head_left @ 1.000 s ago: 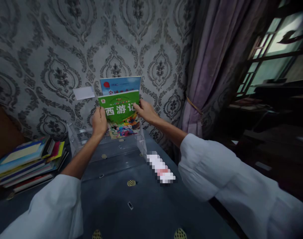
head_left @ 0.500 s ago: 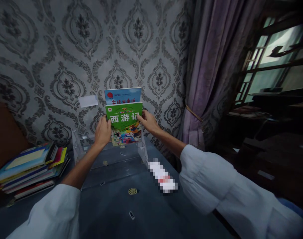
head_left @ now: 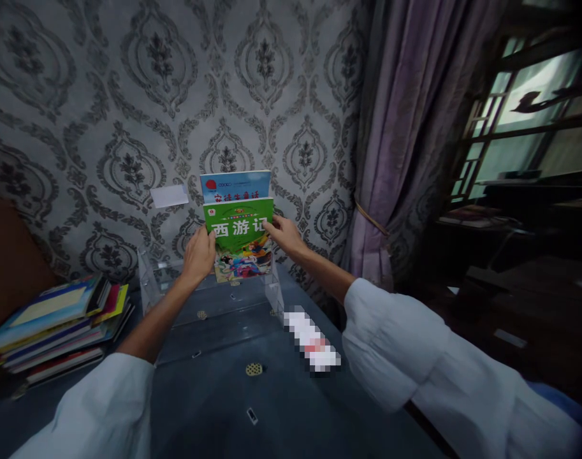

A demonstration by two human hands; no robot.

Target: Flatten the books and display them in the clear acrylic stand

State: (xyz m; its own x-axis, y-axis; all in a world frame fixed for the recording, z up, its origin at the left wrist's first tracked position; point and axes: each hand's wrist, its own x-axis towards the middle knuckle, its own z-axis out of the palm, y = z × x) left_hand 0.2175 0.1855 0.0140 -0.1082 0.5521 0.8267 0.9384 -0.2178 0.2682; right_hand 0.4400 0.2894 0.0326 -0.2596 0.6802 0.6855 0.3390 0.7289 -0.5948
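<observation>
A green picture book [head_left: 243,245] with large white characters on its cover is held upright by its two side edges. My left hand [head_left: 199,250] grips the left edge, and my right hand [head_left: 285,234] pinches the right edge with the thumb on the cover. Directly behind it stands a blue book [head_left: 236,185], only its top part showing. Both books are at a clear plastic tiered rack [head_left: 148,277] on the table; whether the green book's bottom touches the rack I cannot tell.
At the left lies a stack of books [head_left: 64,325]. A blurred-out white item [head_left: 314,341] rests to the right of the rack on the dark tablecloth [head_left: 209,408]. Behind are the patterned wall, with a white label [head_left: 169,196] before it, and a tied purple curtain [head_left: 379,159].
Almost nothing differs. Both hands still hold the green book in nearly the same place, and the view has shifted very slightly.
</observation>
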